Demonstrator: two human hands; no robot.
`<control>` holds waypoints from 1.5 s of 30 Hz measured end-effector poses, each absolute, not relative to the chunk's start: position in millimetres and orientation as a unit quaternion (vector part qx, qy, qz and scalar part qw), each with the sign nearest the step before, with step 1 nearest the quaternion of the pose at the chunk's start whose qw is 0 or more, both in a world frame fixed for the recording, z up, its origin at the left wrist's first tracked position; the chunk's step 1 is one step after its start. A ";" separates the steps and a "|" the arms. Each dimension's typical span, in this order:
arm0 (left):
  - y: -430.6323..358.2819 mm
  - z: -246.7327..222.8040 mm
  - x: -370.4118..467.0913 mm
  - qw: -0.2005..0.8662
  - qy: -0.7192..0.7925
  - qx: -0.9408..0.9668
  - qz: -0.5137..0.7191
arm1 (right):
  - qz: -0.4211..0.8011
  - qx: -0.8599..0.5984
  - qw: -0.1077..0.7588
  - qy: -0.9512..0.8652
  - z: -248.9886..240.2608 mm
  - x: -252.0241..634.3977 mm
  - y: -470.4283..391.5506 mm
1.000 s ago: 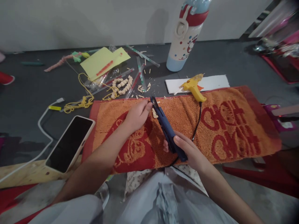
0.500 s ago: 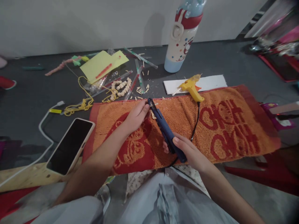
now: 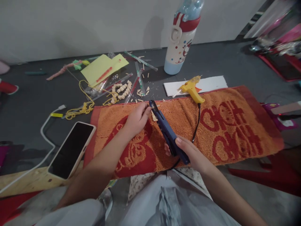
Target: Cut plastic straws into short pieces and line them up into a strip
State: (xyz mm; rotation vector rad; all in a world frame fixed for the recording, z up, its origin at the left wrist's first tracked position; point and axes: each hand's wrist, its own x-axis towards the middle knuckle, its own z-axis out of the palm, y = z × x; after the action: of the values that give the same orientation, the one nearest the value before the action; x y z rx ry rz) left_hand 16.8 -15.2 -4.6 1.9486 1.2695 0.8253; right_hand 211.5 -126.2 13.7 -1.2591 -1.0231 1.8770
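My right hand is wrapped round the handles of a dark blue hand cutter, which slants up and left over the towel. Its head lies beside the fingertips of my left hand. Thumb and fingers of that hand are pinched together at the jaws; whatever they hold is too small to make out. Just below the cutter's head, short pale wooden pieces lie in a row on the orange and red towel.
Beyond the towel lie a yellow glue gun on a white board, a ring of strung wooden pieces, yellow cord and yellow paper. A bottle stands behind. At left rests a phone.
The view has shifted slightly. Both hands and the cutter keep nearly the same place, with the left fingertips still at the cutter's head.
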 end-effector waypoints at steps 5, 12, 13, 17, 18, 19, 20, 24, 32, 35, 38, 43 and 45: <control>-18.6 0.6 15.1 0.170 0.487 0.813 0.271 | 0.703 -0.490 0.322 -0.402 16.8 209.3 -126.2; -20.1 -0.3 14.6 0.154 0.475 0.822 0.274 | 0.723 -0.452 0.330 -0.405 17.7 211.1 -126.9; -19.9 -0.7 14.7 0.157 0.473 0.823 0.272 | 0.724 -0.451 0.330 -0.405 17.6 211.1 -126.9; -19.3 -1.3 15.2 0.158 0.462 0.829 0.271 | 0.718 -0.458 0.334 -0.405 19.0 210.2 -126.2; -19.2 -1.3 15.2 0.158 0.460 0.830 0.271 | 0.716 -0.462 0.334 -0.404 19.5 210.0 -126.2; -19.3 -1.2 15.2 0.159 0.458 0.832 0.271 | 0.714 -0.467 0.333 -0.402 19.8 209.8 -126.2; -19.3 -1.1 15.2 0.160 0.456 0.833 0.269 | 0.714 -0.470 0.331 -0.399 19.9 209.7 -126.4; -19.7 -0.7 15.0 0.160 0.454 0.837 0.262 | 0.723 -0.478 0.338 -0.368 18.2 210.0 -128.0; -19.7 -0.3 14.9 0.176 0.454 0.833 0.263 | 0.730 -0.480 0.355 -0.334 16.2 208.2 -128.2; -18.8 -1.0 14.9 0.187 0.450 0.831 0.269 | 0.722 -0.495 0.348 -0.336 15.3 207.6 -128.1; -17.7 -1.2 15.5 0.207 0.449 0.822 0.282 | 0.713 -0.511 0.343 -0.335 15.4 206.8 -128.0; -15.5 0.5 17.1 0.242 0.458 0.803 0.295 | 0.722 -0.485 0.337 -0.361 16.4 205.3 -126.2; -14.7 1.6 17.1 0.247 0.461 0.797 0.302 | 0.719 -0.477 0.334 -0.378 15.7 204.9 -124.7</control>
State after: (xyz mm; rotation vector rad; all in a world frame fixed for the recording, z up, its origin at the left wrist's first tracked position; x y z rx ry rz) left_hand 17.1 -14.7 1.6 2.1735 1.2563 0.8240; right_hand 204.9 -124.7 15.7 -1.2455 -0.9873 1.8777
